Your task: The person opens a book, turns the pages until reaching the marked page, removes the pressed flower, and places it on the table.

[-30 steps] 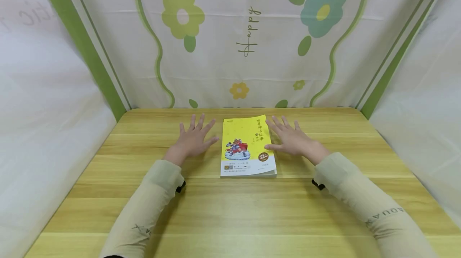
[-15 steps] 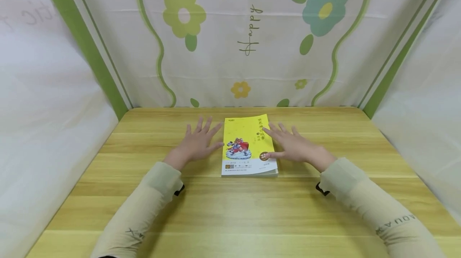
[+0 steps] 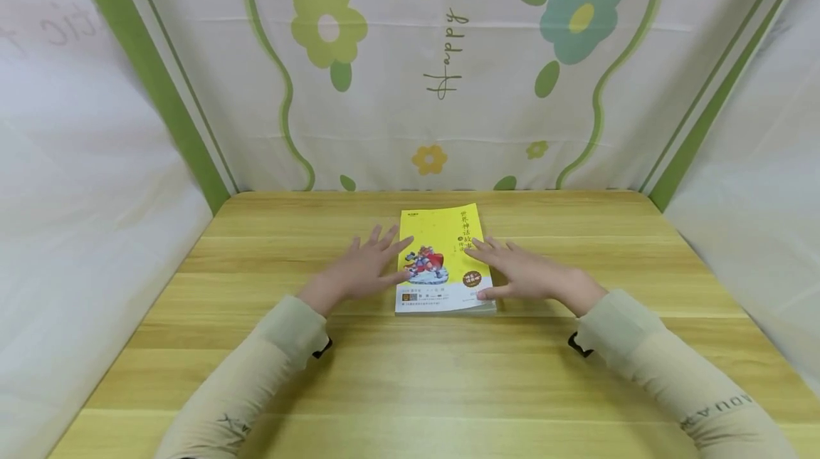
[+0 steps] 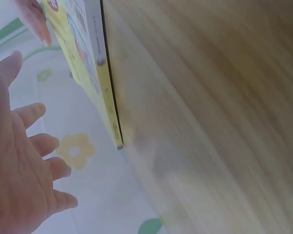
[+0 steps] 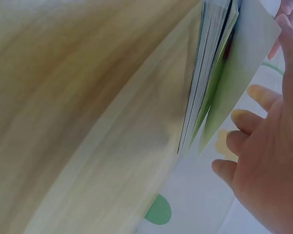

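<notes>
While a moment ago both hands lay flat on the desk (image 3: 448, 373) on either side of the yellow storybook (image 3: 442, 260), from the head view they have now slid in onto it. The left hand (image 3: 359, 275) has its fingers (image 3: 384, 242) straight and spread, with the tips on the left edge of the cover. The right hand (image 3: 528, 272) lies across the right edge, and its thumb (image 3: 488, 294) hooks at the near right corner. I think this means the book is about to be opened or picked up. The book lies flat in the middle of the desk, between the two hands.

In the left wrist view, the left hand (image 4: 17, 165) is open and loose, with its fingers (image 4: 44, 144) just beside the book's spine (image 4: 107, 92). It holds nothing.

In the right wrist view, the front cover (image 5: 234, 78) is lifted a little off the pages (image 5: 205, 73), just by the right hand's fingers (image 5: 249, 119). I cannot tell if they pinch it.

Behind the fingers hangs a flowered cloth (image 3: 442, 67). White cloth walls stand at both sides, well apart. Nothing blocks the hands.
</notes>
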The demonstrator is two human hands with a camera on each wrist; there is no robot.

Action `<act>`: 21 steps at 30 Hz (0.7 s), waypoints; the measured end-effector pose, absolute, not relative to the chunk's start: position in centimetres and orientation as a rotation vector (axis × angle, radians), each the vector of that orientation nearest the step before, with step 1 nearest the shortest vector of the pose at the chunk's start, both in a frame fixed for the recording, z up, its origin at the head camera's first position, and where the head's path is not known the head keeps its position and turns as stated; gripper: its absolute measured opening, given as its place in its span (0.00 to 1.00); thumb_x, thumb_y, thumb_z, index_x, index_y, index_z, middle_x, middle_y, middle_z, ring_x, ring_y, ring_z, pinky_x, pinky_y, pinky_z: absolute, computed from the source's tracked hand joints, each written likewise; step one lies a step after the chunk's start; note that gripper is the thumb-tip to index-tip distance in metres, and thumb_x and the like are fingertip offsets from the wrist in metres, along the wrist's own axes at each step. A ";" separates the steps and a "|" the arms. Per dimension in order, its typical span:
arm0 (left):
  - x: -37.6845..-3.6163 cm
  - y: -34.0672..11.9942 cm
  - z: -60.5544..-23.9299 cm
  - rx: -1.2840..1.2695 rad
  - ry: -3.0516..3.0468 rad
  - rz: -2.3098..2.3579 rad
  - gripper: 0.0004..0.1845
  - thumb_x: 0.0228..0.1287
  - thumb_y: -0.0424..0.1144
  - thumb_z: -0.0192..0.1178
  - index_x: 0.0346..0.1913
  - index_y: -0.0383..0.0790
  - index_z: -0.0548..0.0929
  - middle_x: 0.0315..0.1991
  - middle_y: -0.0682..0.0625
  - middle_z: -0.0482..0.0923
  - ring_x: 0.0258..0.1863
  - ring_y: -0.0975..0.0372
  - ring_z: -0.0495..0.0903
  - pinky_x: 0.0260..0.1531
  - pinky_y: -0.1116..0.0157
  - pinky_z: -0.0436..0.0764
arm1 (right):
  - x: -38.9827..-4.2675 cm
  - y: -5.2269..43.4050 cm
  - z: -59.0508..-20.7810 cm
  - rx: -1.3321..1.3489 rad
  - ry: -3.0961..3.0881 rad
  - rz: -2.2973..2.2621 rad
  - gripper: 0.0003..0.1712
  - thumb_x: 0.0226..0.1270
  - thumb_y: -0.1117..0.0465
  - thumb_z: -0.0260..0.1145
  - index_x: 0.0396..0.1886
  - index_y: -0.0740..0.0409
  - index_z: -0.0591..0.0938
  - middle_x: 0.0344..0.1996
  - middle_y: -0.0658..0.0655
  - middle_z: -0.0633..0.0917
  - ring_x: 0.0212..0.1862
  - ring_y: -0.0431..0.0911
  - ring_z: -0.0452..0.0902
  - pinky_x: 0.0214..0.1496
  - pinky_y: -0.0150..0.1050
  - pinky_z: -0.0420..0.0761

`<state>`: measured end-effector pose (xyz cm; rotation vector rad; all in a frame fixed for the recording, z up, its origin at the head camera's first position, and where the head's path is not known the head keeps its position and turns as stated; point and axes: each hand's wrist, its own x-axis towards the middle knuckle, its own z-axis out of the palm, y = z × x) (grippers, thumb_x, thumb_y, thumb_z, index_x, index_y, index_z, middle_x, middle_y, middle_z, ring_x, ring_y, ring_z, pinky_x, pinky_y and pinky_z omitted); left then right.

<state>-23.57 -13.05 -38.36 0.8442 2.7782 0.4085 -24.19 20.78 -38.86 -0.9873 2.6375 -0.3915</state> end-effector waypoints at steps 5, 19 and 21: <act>-23.1 -12.0 -38.5 0.896 2.742 0.392 0.40 0.77 0.61 0.53 0.84 0.53 0.52 0.83 0.42 0.40 0.80 0.40 0.36 0.72 0.34 0.41 | -24.0 20.8 -39.1 -1.010 2.610 -0.380 0.56 0.64 0.28 0.65 0.82 0.52 0.60 0.82 0.60 0.51 0.80 0.67 0.40 0.74 0.69 0.51; -22.4 -10.4 -39.4 0.879 2.672 0.304 0.39 0.73 0.61 0.58 0.81 0.53 0.61 0.82 0.52 0.51 0.79 0.48 0.51 0.71 0.46 0.63 | -23.6 20.9 -40.0 -1.048 2.550 -0.367 0.54 0.61 0.30 0.71 0.79 0.53 0.67 0.81 0.62 0.54 0.80 0.65 0.44 0.76 0.64 0.53; -22.3 -10.2 -39.4 0.902 2.663 0.286 0.39 0.72 0.59 0.61 0.80 0.50 0.64 0.81 0.49 0.55 0.78 0.49 0.56 0.71 0.48 0.64 | -23.6 20.9 -40.0 -1.043 2.553 -0.362 0.53 0.62 0.31 0.70 0.79 0.53 0.67 0.81 0.61 0.55 0.80 0.63 0.45 0.76 0.62 0.53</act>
